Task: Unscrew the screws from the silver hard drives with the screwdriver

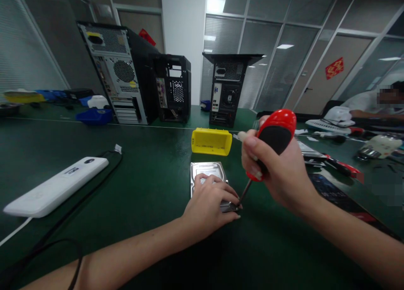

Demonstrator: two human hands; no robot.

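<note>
A silver hard drive [206,167] lies on the green table in front of me. My left hand [210,201] rests across it, fingers curled over its top and right edge, gripping it and hiding much of its surface. In my right hand [277,163] is a screwdriver [277,132] with a bulky red and black handle, fist closed round it. Its thin shaft slants down and left, the tip at the drive's near right corner beside my left fingertips. Whether the tip sits in a screw I cannot tell. Just behind the drive is a yellow bin [211,142], its open side facing me.
Computer cases [121,75] stand along the back. A white power strip [59,184] and black cable [91,189] lie left, near a blue bin [94,116]. At right are red-handled pliers [342,166], a phone-like dark slab [334,193] and a seated person [366,102].
</note>
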